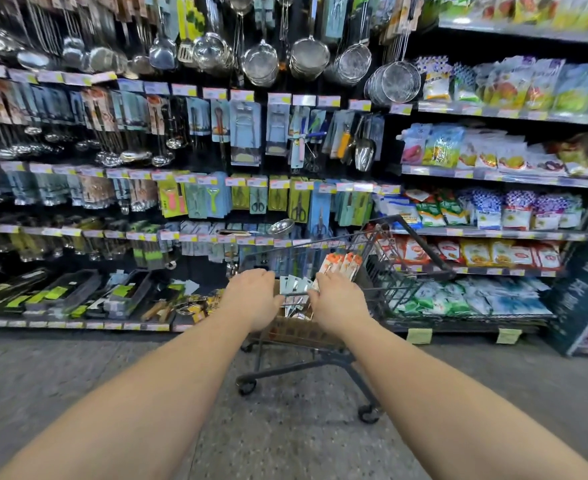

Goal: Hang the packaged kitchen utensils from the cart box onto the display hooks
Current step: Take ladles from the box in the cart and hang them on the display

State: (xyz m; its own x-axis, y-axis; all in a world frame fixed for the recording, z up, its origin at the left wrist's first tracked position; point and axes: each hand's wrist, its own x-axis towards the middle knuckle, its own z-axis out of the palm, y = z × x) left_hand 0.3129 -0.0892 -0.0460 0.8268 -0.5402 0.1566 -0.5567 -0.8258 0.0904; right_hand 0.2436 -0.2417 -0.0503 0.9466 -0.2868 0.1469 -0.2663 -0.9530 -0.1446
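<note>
A dark wire shopping cart (399,271) stands in front of the utensil wall, with a cardboard box (296,332) inside it. Both my arms reach into the box. My left hand (254,297) and my right hand (337,303) close from either side on a bundle of light blue packaged utensils (296,287) that stand in the box. A second bundle of orange-and-white packaged utensils (342,263) leans just behind my right hand. The display hooks (244,133) on the wall ahead carry rows of carded peelers, scissors and ladles.
Steel strainers (261,60) hang along the top rows. At the lower left, trays of knives (78,292) lie on a sloped shelf. Shelves of bagged goods (493,150) fill the right side. A dark sign stand (586,282) is at the far right. Speckled floor lies below.
</note>
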